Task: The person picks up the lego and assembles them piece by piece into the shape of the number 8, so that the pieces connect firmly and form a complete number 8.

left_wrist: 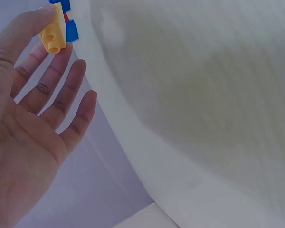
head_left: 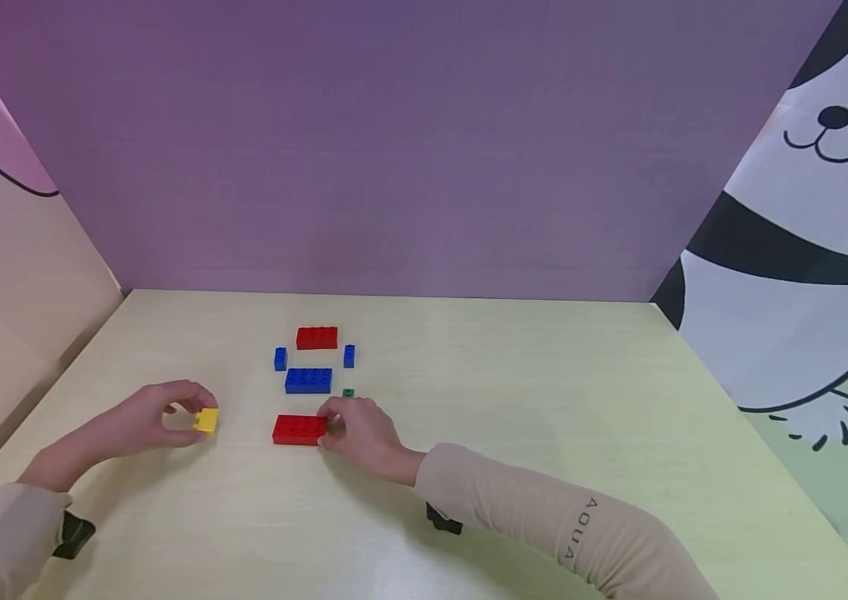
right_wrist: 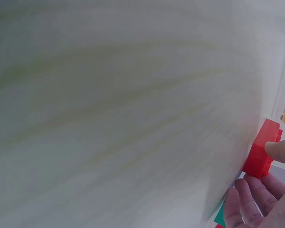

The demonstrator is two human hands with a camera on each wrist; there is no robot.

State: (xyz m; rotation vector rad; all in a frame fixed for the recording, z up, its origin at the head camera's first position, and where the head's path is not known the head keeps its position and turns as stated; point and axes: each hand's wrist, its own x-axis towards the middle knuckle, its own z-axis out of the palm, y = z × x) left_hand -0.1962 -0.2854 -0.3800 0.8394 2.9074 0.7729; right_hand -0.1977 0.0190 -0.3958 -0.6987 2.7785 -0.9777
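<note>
1. The red brick (head_left: 298, 430) sits at the left of the right hand (head_left: 363, 437), which pinches its right end.
2. The yellow brick (head_left: 208, 421) is pinched in the left hand (head_left: 146, 419), studs toward the palm.
3. It seems better to hold both firmly, the red one level.
4. Only the left wrist view shows that hand's other fingers, spread loosely.

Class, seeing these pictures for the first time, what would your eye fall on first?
The large cartoon panda at the right of the head view probably stands out first, beside the plain purple wall. Next, above the pale table, come the yellow brick in the left hand's grip and the nearest red brick in the right hand's grip.
</note>
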